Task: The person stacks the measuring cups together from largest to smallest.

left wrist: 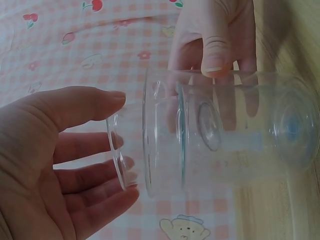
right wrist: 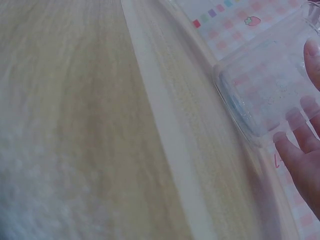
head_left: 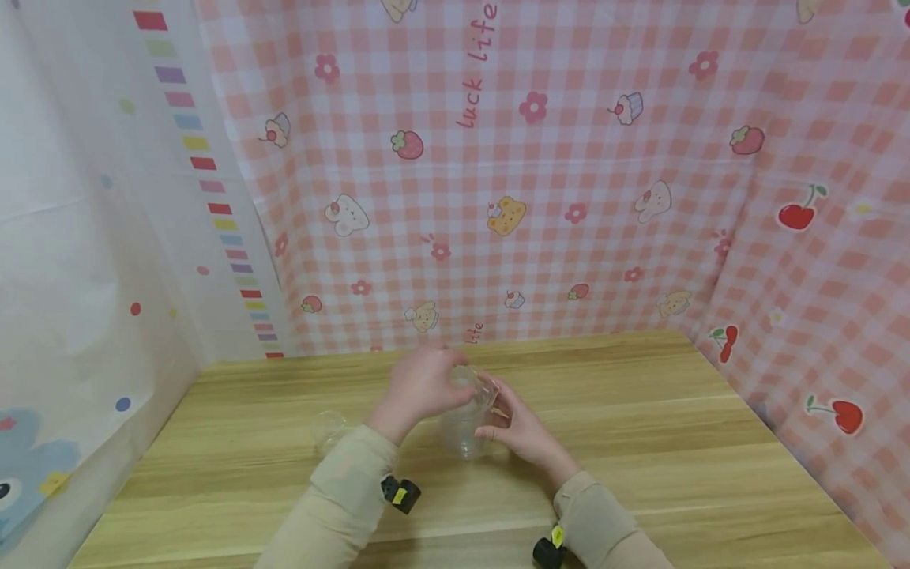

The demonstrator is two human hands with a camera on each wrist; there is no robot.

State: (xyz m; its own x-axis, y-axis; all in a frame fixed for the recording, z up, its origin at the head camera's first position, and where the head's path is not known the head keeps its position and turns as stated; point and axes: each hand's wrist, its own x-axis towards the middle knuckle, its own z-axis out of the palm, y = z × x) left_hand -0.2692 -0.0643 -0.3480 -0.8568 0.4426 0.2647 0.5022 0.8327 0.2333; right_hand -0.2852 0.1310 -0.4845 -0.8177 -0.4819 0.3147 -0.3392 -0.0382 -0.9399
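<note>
A clear glass jar [head_left: 465, 438] stands upright on the wooden table between the hands. My right hand [head_left: 522, 431] holds its side, the thumb towards me and the fingers round the far wall; the right wrist view shows the jar's base [right wrist: 240, 112] at the tabletop. Over the mouth, my left hand [head_left: 423, 387] grips a small clear cup-like piece [left wrist: 118, 155] by its flared rim, thumb on one side and fingers on the other. In the left wrist view, its narrower end overlaps the jar's mouth [left wrist: 147, 145].
Another clear, rounded piece [head_left: 330, 427] lies on the table to the left, partly behind the left sleeve. Pink checked cloth [head_left: 455, 261] hangs behind the table's far edge and along the right side. A pale cloth [head_left: 71, 237] covers the left side.
</note>
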